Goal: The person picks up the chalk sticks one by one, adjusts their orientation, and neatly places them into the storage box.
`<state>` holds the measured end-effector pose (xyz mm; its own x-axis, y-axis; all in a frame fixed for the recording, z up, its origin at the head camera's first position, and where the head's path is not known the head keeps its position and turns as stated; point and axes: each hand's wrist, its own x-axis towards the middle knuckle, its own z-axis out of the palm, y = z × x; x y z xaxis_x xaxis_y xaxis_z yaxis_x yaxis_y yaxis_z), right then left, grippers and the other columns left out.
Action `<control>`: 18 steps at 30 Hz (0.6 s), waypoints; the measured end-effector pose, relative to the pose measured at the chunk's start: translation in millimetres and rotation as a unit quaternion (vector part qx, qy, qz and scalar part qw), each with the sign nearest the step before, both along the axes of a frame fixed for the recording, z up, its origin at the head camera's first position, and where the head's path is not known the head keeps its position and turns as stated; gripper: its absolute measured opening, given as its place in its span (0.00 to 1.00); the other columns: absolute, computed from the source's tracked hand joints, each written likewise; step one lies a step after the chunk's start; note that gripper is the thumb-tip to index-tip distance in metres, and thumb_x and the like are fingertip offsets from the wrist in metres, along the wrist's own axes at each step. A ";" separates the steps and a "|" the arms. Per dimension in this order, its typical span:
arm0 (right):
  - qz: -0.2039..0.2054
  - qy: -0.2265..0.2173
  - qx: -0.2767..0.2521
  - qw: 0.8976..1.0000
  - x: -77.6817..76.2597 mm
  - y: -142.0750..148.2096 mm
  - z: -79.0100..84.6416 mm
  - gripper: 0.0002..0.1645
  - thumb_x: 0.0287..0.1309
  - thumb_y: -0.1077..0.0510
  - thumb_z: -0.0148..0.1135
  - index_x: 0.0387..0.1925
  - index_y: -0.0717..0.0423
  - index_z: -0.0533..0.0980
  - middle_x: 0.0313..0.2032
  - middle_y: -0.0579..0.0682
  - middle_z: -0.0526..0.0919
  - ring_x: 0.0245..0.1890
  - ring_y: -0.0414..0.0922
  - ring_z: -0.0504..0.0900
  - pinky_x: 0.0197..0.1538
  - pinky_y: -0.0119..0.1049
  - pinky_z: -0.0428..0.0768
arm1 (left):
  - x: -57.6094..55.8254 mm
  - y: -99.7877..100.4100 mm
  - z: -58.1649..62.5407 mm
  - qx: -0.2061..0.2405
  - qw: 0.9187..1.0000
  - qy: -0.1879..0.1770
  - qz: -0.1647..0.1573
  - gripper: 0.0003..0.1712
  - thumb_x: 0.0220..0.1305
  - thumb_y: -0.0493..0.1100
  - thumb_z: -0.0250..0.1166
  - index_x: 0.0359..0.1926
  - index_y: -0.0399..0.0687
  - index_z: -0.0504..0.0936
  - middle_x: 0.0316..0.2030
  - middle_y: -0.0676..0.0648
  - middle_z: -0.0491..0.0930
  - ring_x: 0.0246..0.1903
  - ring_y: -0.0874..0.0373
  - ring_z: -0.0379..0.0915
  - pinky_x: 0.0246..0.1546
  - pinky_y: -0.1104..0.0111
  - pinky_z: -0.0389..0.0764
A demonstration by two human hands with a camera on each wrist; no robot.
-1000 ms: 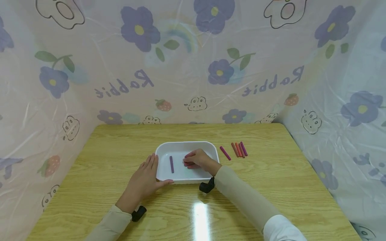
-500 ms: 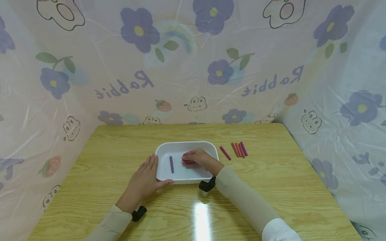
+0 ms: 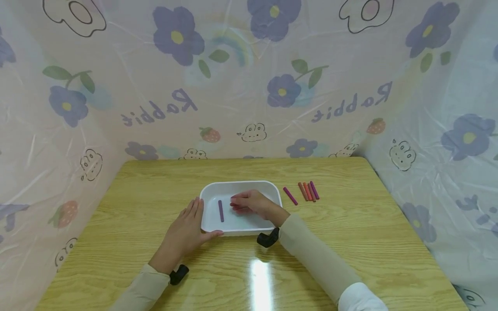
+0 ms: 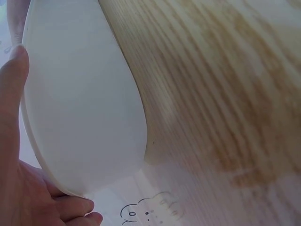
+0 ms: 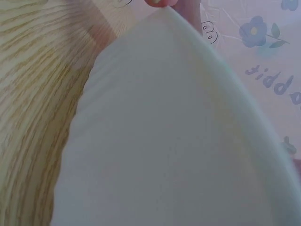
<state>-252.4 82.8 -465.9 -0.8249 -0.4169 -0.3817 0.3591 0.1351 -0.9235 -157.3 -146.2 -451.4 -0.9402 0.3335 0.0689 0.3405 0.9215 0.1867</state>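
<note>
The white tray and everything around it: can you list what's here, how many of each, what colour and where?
White tray: one, white, on the table
Stick in the tray: one clearly visible, dull purple, left of the right hand
Lone stick: one, magenta-purple, just right of the tray
Grouped sticks: four, two brown, one orange-red, one purple, farther right
Table: one, yellowish wood grain, under everything
Patterned sheeting: pale with purple flowers, strawberries, rabbits, behind and beside the table
Black wrist pieces: two, black, one at each wrist
Sleeves: two, beige, with white fabric farther up the right arm
Left hand: one, touching the tray's left end
Right hand: one, over the tray; its contents are unclear
</note>
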 end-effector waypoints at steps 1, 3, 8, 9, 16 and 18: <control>0.005 0.004 -0.003 1.000 0.0 0.4 0.5 0.18 0.59 0.57 0.61 0.47 0.65 0.78 0.40 0.56 0.83 0.41 0.47 0.83 0.44 0.38 0.80 | -0.1 0.3 0.1 0.000 1.000 0.001 0.000 0.69 0.46 0.83 0.46 0.69 0.30 0.48 0.69 0.34 0.48 0.68 0.42 0.43 0.64 0.51 0.54; 0.008 0.015 -0.013 1.000 0.8 1.2 1.7 0.18 0.60 0.57 0.60 0.48 0.65 0.77 0.41 0.57 0.83 0.41 0.47 0.82 0.44 0.38 0.80 | -0.1 0.4 0.0 0.000 1.000 0.001 0.000 0.69 0.45 0.83 0.46 0.69 0.30 0.48 0.69 0.34 0.48 0.68 0.42 0.43 0.64 0.51 0.55; 0.010 0.042 -0.043 0.998 2.5 5.2 6.8 0.20 0.62 0.59 0.58 0.51 0.69 0.74 0.43 0.59 0.82 0.42 0.47 0.81 0.47 0.39 0.79 | -0.3 0.2 -0.3 0.003 1.000 0.002 -0.003 0.69 0.45 0.84 0.45 0.69 0.30 0.48 0.69 0.35 0.48 0.68 0.42 0.44 0.64 0.50 0.55; 0.011 0.045 -0.048 0.998 2.4 6.6 8.6 0.20 0.62 0.59 0.57 0.52 0.69 0.74 0.43 0.59 0.81 0.43 0.47 0.81 0.48 0.39 0.79 | -0.5 0.0 -0.2 0.004 1.000 0.004 -0.004 0.69 0.45 0.84 0.45 0.69 0.31 0.48 0.69 0.35 0.48 0.68 0.42 0.44 0.64 0.50 0.55; 0.028 0.074 -0.044 0.996 7.7 23.7 34.5 0.23 0.64 0.56 0.56 0.56 0.66 0.71 0.49 0.60 0.78 0.48 0.52 0.79 0.50 0.40 0.78 | -0.8 -1.3 -0.5 0.004 1.000 0.000 -0.004 0.70 0.45 0.85 0.43 0.69 0.31 0.48 0.69 0.35 0.48 0.68 0.42 0.44 0.64 0.50 0.55; 0.034 0.078 -0.047 0.995 9.6 31.2 42.5 0.24 0.64 0.57 0.55 0.58 0.67 0.70 0.51 0.63 0.76 0.50 0.54 0.77 0.51 0.41 0.77 | -0.6 -1.5 -0.4 0.004 1.000 -0.001 -0.004 0.70 0.45 0.84 0.43 0.69 0.31 0.48 0.69 0.34 0.48 0.68 0.42 0.43 0.64 0.50 0.55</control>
<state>-242.8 113.9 -423.4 -0.8400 -0.5014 -0.2074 0.2025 0.0649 -0.9771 -157.9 -147.7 -451.8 -0.9380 0.3395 0.0692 0.3465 0.9175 0.1952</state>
